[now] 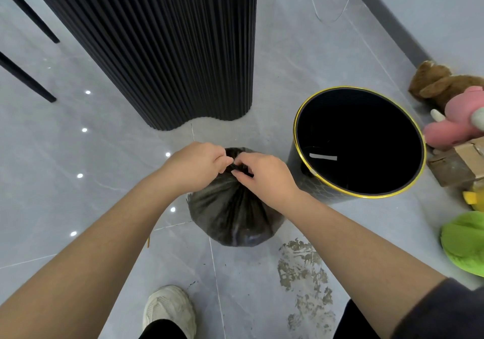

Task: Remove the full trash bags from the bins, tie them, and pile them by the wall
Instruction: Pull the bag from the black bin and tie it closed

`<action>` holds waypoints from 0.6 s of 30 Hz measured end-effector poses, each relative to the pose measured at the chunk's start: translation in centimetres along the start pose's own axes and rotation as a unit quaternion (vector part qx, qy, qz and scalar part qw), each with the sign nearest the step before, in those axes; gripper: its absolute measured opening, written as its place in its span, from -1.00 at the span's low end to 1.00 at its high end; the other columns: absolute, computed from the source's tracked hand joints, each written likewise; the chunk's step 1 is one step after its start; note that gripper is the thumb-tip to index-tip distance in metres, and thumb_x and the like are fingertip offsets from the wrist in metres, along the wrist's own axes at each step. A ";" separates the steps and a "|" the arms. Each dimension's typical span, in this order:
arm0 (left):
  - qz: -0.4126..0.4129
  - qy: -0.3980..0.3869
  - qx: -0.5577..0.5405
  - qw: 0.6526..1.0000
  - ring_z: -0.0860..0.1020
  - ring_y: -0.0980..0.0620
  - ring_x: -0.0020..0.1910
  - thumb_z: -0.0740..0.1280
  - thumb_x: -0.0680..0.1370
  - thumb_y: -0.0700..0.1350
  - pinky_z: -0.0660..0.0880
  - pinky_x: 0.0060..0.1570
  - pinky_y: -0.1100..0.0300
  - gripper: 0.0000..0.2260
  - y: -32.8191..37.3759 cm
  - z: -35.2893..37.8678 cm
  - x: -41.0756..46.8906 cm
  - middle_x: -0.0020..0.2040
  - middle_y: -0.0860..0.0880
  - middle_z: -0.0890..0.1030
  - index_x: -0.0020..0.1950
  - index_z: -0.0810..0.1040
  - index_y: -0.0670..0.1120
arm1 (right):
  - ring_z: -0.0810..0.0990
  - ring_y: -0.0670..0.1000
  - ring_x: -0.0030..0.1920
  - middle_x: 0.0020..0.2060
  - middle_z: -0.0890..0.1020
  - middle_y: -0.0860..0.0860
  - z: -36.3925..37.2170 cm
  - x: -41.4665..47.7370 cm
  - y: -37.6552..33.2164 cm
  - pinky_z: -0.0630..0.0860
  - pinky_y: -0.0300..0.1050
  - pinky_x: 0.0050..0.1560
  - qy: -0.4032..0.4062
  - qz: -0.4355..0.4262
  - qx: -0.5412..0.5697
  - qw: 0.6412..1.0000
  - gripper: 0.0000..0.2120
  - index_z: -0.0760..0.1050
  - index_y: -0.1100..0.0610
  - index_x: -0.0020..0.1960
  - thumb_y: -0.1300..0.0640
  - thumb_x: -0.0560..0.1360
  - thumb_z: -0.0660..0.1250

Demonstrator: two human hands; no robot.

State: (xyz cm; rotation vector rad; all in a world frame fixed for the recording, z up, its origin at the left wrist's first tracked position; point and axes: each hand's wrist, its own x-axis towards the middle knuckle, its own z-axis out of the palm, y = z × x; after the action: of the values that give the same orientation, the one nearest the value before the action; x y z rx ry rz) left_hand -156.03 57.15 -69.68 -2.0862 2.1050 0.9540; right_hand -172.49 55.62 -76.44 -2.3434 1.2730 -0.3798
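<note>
Dark grey-brown trash bag (233, 215), black bin (311, 189) (gold-rimmed), grey veined floor (78, 194), black ribbed column (170, 50)

Both arms stretched forward-down; left hand (196, 165) and right hand (264, 177) meet, fingers curled, pinching trash bag (235, 213) neck.

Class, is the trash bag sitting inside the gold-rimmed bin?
No, the trash bag sits on the floor beside the bin.
</note>
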 end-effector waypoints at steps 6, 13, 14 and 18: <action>-0.006 0.007 0.008 1.000 0.47 -0.02 -0.22 0.13 0.61 0.06 0.39 -0.23 0.07 -0.69 -0.2 -0.1 0.0 -0.28 -0.01 0.50 -0.17 0.51 -0.08 | 0.39 -0.02 -0.23 -0.22 0.48 0.02 0.4 0.1 0.4 0.28 -0.13 -0.28 0.007 -0.006 0.006 1.000 -0.75 0.46 0.14 -0.19 -0.04 0.49 0.35; -0.013 -0.001 0.010 1.000 0.50 -0.03 -0.19 0.12 0.62 0.06 0.42 -0.21 0.06 -0.67 -0.2 -0.1 -0.1 -0.23 -0.03 0.54 -0.12 0.54 -0.10 | 0.44 -0.03 -0.30 -0.32 0.42 -0.13 -0.1 -0.2 -0.3 0.33 -0.12 -0.31 -0.012 -0.004 0.024 1.000 -0.80 0.51 0.08 -0.02 -0.05 0.52 0.30; -0.014 -0.001 0.005 1.000 0.49 -0.03 -0.21 0.11 0.62 0.06 0.40 -0.23 0.07 -0.67 -0.1 -0.1 -0.1 -0.24 -0.03 0.52 -0.13 0.53 -0.11 | 0.43 -0.01 -0.30 -0.33 0.39 -0.13 0.0 -0.2 -0.2 0.29 -0.13 -0.30 -0.012 -0.008 0.027 1.000 -0.82 0.49 0.08 -0.12 -0.03 0.53 0.30; -0.016 -0.002 -0.001 1.000 0.49 -0.03 -0.18 0.09 0.63 0.03 0.39 -0.21 0.08 -0.68 -0.3 0.0 -0.2 -0.23 -0.01 0.53 -0.16 0.51 -0.10 | 0.38 -0.02 -0.18 -0.25 0.42 -0.04 0.4 -0.1 0.0 0.28 -0.12 -0.18 0.002 -0.020 0.015 1.000 -0.77 0.49 0.14 -0.22 0.00 0.49 0.36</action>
State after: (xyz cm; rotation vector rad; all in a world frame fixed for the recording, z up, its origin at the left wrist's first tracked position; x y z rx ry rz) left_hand -155.75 57.38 -69.71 -2.1102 2.0629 0.9563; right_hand -172.38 55.78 -76.80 -2.3480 1.2156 -0.4132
